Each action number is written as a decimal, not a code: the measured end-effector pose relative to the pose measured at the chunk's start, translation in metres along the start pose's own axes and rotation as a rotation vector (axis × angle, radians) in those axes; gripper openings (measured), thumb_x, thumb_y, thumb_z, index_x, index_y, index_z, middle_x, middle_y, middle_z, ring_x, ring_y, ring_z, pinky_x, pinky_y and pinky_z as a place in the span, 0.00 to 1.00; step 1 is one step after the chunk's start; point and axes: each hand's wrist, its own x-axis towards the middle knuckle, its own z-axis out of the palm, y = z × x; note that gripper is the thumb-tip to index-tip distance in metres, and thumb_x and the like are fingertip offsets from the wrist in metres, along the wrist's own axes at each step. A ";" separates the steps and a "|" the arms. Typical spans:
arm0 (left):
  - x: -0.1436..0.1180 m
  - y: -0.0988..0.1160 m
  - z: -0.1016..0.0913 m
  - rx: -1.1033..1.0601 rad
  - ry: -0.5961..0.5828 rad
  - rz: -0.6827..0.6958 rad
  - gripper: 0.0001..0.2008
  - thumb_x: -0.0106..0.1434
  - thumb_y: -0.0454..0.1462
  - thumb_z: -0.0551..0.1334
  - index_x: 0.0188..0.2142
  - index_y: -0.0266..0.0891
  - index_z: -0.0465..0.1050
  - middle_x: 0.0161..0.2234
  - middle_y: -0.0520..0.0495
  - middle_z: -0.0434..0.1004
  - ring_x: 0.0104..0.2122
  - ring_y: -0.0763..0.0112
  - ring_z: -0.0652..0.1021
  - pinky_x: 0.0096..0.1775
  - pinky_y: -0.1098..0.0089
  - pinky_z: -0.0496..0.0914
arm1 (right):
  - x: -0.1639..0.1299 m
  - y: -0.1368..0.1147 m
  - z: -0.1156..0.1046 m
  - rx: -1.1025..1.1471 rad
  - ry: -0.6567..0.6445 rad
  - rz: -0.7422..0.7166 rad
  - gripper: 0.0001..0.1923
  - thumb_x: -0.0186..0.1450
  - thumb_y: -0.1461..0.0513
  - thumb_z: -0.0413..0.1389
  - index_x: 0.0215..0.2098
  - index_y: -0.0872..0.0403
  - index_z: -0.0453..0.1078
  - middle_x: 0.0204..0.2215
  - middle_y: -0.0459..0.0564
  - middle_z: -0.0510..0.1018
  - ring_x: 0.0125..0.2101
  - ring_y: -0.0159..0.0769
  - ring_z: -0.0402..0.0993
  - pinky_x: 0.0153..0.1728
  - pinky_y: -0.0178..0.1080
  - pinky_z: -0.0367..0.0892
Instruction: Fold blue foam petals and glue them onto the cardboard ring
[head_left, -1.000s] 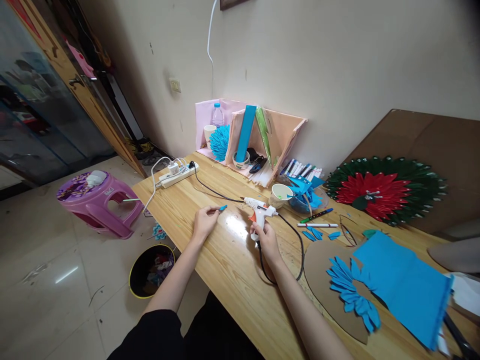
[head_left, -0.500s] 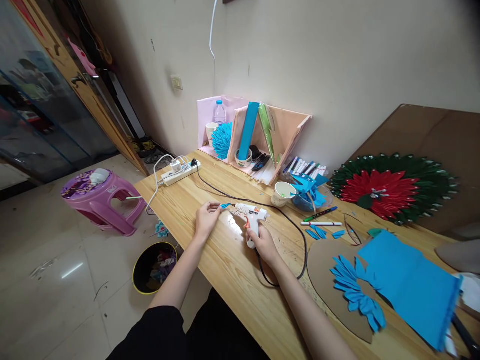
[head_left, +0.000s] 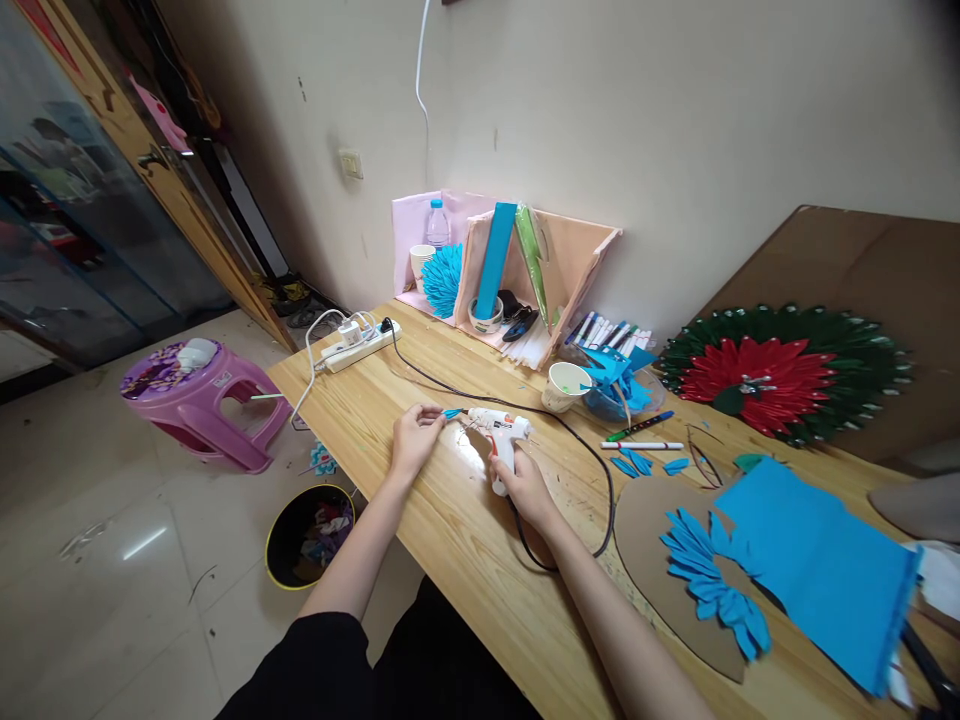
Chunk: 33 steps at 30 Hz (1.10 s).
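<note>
My left hand (head_left: 417, 440) pinches a small blue paper petal (head_left: 452, 413) above the wooden table. In my right hand (head_left: 523, 487) is a white hot glue gun (head_left: 501, 425), gripped by its handle with its nozzle pointing left at the petal. Whether the nozzle touches the petal I cannot tell. The gun's black cord (head_left: 611, 500) loops over the table beside my right forearm. To the right, a round cardboard piece (head_left: 652, 540) carries a partial ring of blue petals (head_left: 705, 580). Several loose blue petals (head_left: 636, 461) lie just behind it.
A paper cup (head_left: 564, 388), a bowl of blue scraps (head_left: 619, 395) and markers (head_left: 652, 446) stand behind my right hand. Blue crepe paper (head_left: 825, 570) lies at right. A power strip (head_left: 360, 347) sits at the back left. Below the edge are a bin (head_left: 281, 540) and a pink stool (head_left: 217, 410).
The glue gun has shifted very slightly to the left, its nozzle closer to the petal. My left hand stays nearly in place, still pinching the petal.
</note>
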 end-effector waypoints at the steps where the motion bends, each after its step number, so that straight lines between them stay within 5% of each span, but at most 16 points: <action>1: 0.000 0.000 0.000 0.000 0.001 0.001 0.10 0.50 0.36 0.66 0.32 0.34 0.73 0.30 0.43 0.78 0.29 0.70 0.78 0.35 0.69 0.72 | 0.000 0.001 0.000 -0.008 0.005 0.002 0.13 0.61 0.54 0.47 0.28 0.55 0.63 0.23 0.47 0.71 0.25 0.35 0.67 0.28 0.36 0.60; 17: -0.002 0.003 0.000 0.002 -0.024 0.021 0.09 0.50 0.36 0.66 0.31 0.34 0.74 0.30 0.45 0.78 0.29 0.69 0.78 0.35 0.69 0.73 | 0.001 -0.005 0.000 -0.042 0.018 0.020 0.14 0.61 0.54 0.46 0.31 0.56 0.64 0.24 0.48 0.73 0.26 0.37 0.68 0.29 0.37 0.61; 26: -0.004 0.007 -0.002 -0.032 -0.006 0.018 0.09 0.50 0.36 0.65 0.31 0.34 0.75 0.31 0.44 0.79 0.31 0.68 0.79 0.38 0.67 0.73 | 0.000 -0.006 -0.002 0.127 0.083 0.027 0.14 0.61 0.54 0.49 0.35 0.57 0.65 0.29 0.51 0.75 0.29 0.37 0.70 0.31 0.37 0.64; 29: -0.002 0.009 -0.004 -0.066 0.026 0.010 0.10 0.49 0.37 0.65 0.31 0.34 0.75 0.31 0.43 0.79 0.31 0.67 0.79 0.38 0.66 0.72 | 0.010 -0.018 -0.003 0.130 0.165 -0.032 0.14 0.62 0.54 0.47 0.36 0.57 0.64 0.26 0.49 0.74 0.26 0.35 0.70 0.29 0.35 0.64; 33: 0.004 0.007 -0.007 -0.120 0.040 0.004 0.13 0.48 0.39 0.65 0.32 0.33 0.75 0.33 0.41 0.79 0.33 0.64 0.79 0.40 0.64 0.72 | 0.052 -0.038 0.008 -0.139 0.263 -0.038 0.14 0.64 0.57 0.43 0.40 0.56 0.63 0.31 0.51 0.76 0.29 0.36 0.72 0.29 0.35 0.64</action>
